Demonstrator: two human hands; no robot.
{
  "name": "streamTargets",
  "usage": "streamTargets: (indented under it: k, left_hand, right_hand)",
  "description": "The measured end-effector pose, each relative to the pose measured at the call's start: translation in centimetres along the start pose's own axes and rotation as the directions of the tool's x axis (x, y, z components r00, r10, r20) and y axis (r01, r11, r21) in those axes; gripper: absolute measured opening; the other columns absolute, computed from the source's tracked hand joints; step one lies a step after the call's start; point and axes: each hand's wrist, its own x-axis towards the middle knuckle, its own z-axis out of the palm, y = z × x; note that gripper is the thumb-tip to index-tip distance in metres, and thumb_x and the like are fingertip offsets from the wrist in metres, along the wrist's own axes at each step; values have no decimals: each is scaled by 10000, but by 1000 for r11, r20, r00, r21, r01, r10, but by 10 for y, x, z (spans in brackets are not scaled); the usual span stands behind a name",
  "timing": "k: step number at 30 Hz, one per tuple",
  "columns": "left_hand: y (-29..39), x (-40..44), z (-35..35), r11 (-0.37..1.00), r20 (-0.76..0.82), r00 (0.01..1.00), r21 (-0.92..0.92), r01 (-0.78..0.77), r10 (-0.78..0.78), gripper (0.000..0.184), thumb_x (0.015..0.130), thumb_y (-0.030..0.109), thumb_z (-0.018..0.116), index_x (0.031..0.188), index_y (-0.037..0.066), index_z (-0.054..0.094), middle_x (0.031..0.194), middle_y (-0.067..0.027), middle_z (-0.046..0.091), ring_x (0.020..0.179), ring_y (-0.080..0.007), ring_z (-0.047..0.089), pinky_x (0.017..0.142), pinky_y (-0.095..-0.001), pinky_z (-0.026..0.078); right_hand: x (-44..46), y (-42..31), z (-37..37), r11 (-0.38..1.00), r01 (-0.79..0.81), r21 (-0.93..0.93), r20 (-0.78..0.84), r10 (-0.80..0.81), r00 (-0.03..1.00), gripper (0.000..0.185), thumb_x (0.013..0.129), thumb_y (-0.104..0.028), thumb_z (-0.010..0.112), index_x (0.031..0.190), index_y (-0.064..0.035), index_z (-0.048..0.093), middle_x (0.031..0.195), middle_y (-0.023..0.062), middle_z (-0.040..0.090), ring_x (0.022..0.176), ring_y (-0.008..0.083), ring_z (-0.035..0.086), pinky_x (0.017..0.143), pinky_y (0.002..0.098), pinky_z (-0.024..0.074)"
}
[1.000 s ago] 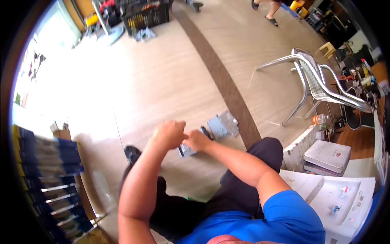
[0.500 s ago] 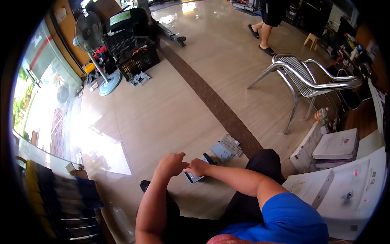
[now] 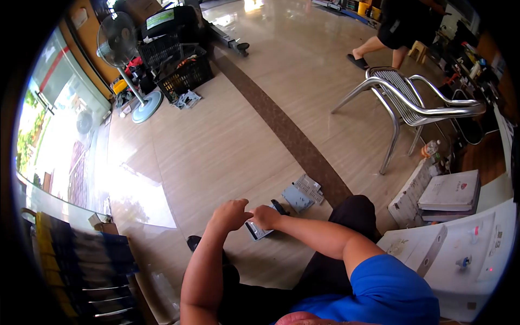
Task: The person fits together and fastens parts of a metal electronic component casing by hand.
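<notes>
Above the floor near the bottom centre, my left hand (image 3: 231,214) has its fingers bent together, and whatever it may hold is too small to make out. Almost touching it on the right is my right hand (image 3: 265,216), its fingers pinched on something hidden. Partly covered by my right hand, a flat grey device (image 3: 259,231) lies below on the floor. A small black object (image 3: 279,207) is just beyond my right wrist. Farther right lies a grey-blue metal plate (image 3: 297,198), with a perforated metal piece (image 3: 309,187) against it.
A metal chair (image 3: 403,97) stands at right, with a person (image 3: 401,32) walking behind it. A white water dispenser (image 3: 466,260) and a thick book (image 3: 448,190) are at lower right. A fan (image 3: 119,40) and black crate (image 3: 187,78) stand at upper left.
The view has tilted up, bringing the fan and door into sight. My hands stay close together over the device. The person has moved right, behind the chair.
</notes>
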Motion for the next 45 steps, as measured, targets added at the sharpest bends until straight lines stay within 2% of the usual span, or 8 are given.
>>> streamTargets:
  k: [8,17,19,23,25,34,37,45]
  left_hand:
    - [-9,4,7,1000,-4,1000,-7,-19,19,390,870,368,697,1087,48,649,1062,-203,696,1037,-382,648,858,-485,520]
    - [-8,3,5,1000,-14,1000,-21,-6,6,393,866,365,704,1088,45,648,1063,-193,701,1038,-375,651,862,-472,524]
    - [-2,2,-3,999,82,996,-9,39,-38,518,879,367,701,1282,54,609,1163,-187,681,1137,-369,611,948,-465,488]
    - [-8,5,5,999,54,998,-20,38,-37,505,891,366,693,1297,80,601,1200,-182,666,1164,-362,599,980,-464,482]
    - [-8,5,7,1000,-20,1000,-2,15,-15,375,877,345,706,1137,81,649,1095,-169,697,1067,-362,648,873,-481,529]
    - [-15,7,10,1000,-5,1000,-13,3,-3,332,893,311,702,1071,35,654,1049,-159,709,1033,-349,662,839,-455,544]
    - [-2,1,-7,996,110,990,-5,85,-84,442,908,302,669,1266,49,611,1157,-178,686,1122,-355,621,934,-456,499]
    - [-5,5,-1,997,118,990,25,75,-77,377,915,296,655,1205,57,633,1113,-172,696,1100,-347,630,925,-450,504]
  right_hand:
    - [4,2,4,993,87,-84,117,-77,990,263,962,-256,536,1066,-54,668,859,236,685,881,426,659,798,521,516]
    - [2,2,2,999,31,43,-19,-30,999,256,915,-292,627,916,-37,652,840,225,685,866,422,660,780,516,520]
    - [0,-5,-6,995,-95,0,-63,95,994,267,886,-309,675,885,-42,652,836,211,690,867,407,669,781,499,527]
    - [2,1,-7,997,-35,-63,-65,31,997,183,875,-235,656,878,-53,639,826,194,695,851,393,676,776,493,536]
    - [4,18,6,995,98,-1,-140,-98,985,130,885,-186,614,902,-58,624,799,205,683,818,408,668,741,517,524]
    - [6,-3,-7,993,85,78,-38,-82,996,132,863,-109,575,935,-41,663,819,228,675,835,418,653,723,512,510]
    - [6,-5,-10,987,82,139,-51,-76,996,115,857,-122,620,912,-31,664,821,230,675,829,417,654,711,507,507]
    - [7,-2,-12,997,72,29,-39,-71,997,120,859,-119,635,847,0,647,816,222,679,818,414,655,716,496,510]
